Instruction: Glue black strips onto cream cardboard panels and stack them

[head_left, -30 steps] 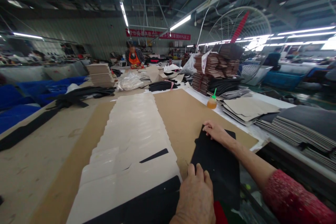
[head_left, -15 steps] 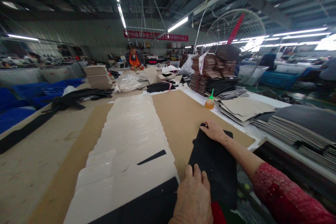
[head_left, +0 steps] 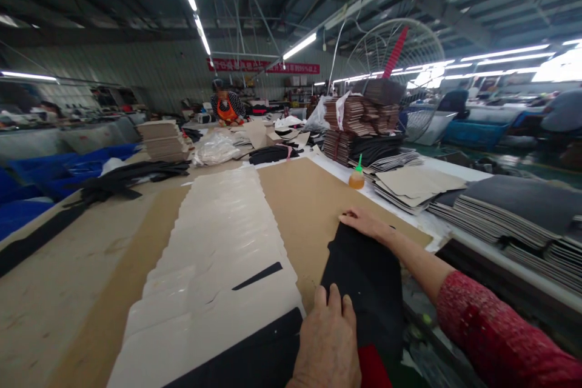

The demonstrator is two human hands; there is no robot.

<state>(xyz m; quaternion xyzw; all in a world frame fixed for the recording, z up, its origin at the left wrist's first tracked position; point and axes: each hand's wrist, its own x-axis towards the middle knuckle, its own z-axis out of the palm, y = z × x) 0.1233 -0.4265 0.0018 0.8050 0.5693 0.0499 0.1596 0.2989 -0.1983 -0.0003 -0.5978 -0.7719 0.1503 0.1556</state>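
Note:
A black sheet of material (head_left: 364, 279) lies on the brown board (head_left: 309, 206) at the table's near right. My right hand (head_left: 366, 223) rests on its far edge, fingers stretched flat. My left hand (head_left: 327, 339) lies flat on its near left edge, fingers together and extended. To the left runs a long row of overlapping cream pieces (head_left: 222, 236), with a thin black strip (head_left: 261, 276) lying on it and a wider black piece (head_left: 245, 361) across its near end.
An orange glue bottle with a green tip (head_left: 357, 177) stands at the table's right edge. Stacks of grey and tan sheets (head_left: 509, 209) fill the right side. Black strips (head_left: 122, 177) lie at left. A person in an orange apron (head_left: 225, 106) works at the far end.
The view has drifted slightly, so everything sits a little further left. Both hands stay on the black sheet in much the same places.

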